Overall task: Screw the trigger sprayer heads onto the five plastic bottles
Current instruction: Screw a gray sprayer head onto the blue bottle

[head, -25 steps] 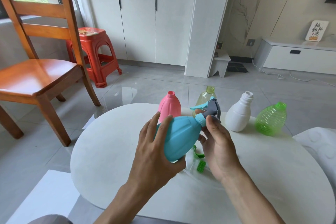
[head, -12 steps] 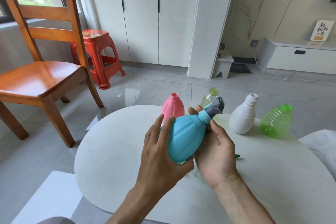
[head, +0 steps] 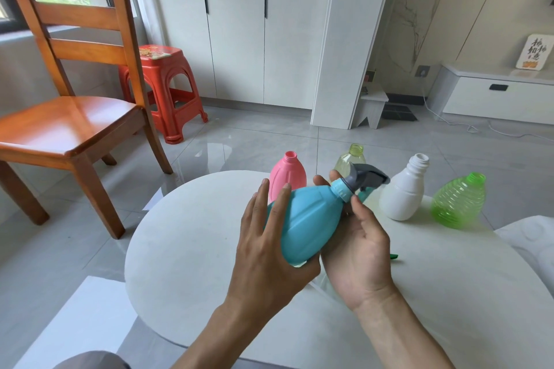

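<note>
bottles: five; blue plastic bottle gripped by left hand, above round white bench; pink, yellowish clear, white, green ribbed stand capless beyond hands
sprayer heads: one grey trigger sprayer head on blue neck; right hand fingers pinch its collar
hidden: green piece right of right hand, mostly covered
change: right hand now palm-up under neck

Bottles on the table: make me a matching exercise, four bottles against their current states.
Things:
1. blue bottle
2. pink bottle
3. white bottle
4. green bottle

States:
A. ribbed and translucent, leaning, neck open
B. held in both hands, grey sprayer head on its neck
C. standing upright right of the hands, neck open
D. partly hidden behind the left hand

Pairs: 1-B, 2-D, 3-C, 4-A
</note>
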Tool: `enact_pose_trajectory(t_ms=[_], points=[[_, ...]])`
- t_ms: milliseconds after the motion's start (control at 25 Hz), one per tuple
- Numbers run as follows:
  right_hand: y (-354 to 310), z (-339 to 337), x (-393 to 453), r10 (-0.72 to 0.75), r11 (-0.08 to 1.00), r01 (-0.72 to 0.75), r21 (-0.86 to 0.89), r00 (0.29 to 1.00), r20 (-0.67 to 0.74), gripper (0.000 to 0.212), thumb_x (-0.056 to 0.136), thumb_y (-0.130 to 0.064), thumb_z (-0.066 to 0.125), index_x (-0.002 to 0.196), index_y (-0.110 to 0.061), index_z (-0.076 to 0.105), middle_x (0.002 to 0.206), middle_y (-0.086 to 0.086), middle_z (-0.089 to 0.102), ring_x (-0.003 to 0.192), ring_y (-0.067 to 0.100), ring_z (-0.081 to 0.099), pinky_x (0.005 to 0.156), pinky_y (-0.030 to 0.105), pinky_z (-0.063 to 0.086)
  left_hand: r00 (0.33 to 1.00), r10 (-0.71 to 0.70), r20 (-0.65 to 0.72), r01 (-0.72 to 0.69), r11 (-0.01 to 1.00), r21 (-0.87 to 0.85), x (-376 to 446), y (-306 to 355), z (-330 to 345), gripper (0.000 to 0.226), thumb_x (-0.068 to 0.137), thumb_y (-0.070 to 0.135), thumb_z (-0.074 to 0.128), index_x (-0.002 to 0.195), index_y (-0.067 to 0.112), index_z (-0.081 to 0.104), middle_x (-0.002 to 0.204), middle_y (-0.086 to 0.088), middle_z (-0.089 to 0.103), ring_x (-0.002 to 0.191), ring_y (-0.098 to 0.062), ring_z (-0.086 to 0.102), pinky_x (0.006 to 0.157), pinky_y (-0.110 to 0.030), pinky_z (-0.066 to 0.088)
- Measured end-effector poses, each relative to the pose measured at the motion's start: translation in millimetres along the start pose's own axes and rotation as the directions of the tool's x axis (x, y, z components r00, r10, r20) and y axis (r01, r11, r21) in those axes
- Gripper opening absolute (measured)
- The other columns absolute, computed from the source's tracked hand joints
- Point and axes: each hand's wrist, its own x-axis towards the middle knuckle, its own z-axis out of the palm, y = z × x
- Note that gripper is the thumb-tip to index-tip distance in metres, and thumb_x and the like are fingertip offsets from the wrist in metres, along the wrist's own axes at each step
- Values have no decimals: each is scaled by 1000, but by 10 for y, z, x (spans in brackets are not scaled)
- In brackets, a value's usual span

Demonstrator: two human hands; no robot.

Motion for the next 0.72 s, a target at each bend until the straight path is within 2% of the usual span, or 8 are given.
enact_pose_trajectory(t_ms=[80,280,400,560,640,720], points=[[6,8,3,3,1000,-3,-3,1000,4,43,99,-35,49,138,-18,60,138,6,64,127,22,60,102,41,48,1000,-27,-4,27,999,-30,0,-1,-13,106,60,43,80,153,30,28,159,-2,29,140,-26,38,104,-34,37],[0,41,0,-61,990,66,-128,997,40,51,81,-39,77,127,-18,64,118,6,72,112,25,68,86,41,56,998,-64,28,67,991,-117,1,13,-22,107,58,47,79,151,41,26,160,9,27,142,-6,31,104,-22,32],[-26,17,26,-92,978,95,-184,995,23,56,78,-36,80,127,-16,61,113,5,72,109,25,67,85,40,57,998,-45,49,49,994,-100,-6,4,1,106,59,46,81,150,40,26,161,8,24,142,-12,33,103,-24,34],[-63,-32,26,-64,975,73,-211,997,49,50,88,-32,63,136,-19,59,135,8,65,123,22,61,100,39,49,998,-28,53,31,997,-66,-9,-20,4,107,60,46,83,150,39,26,161,5,24,141,-18,35,101,-28,37],[-93,-50,27,-78,964,87,-252,996,48,39,85,-27,67,124,-18,69,133,10,66,124,25,60,104,40,46,998,-32,57,36,996,-76,-5,-46,-19,107,59,46,83,149,39,26,161,5,24,140,-17,35,101,-27,38],[-126,-79,38,-120,937,114,-330,993,0,24,81,-20,74,105,-17,77,117,9,73,114,26,63,97,36,50,996,-24,86,31,996,-81,-8,-49,-19,107,59,46,84,149,39,26,161,5,22,140,-16,34,101,-28,40]])
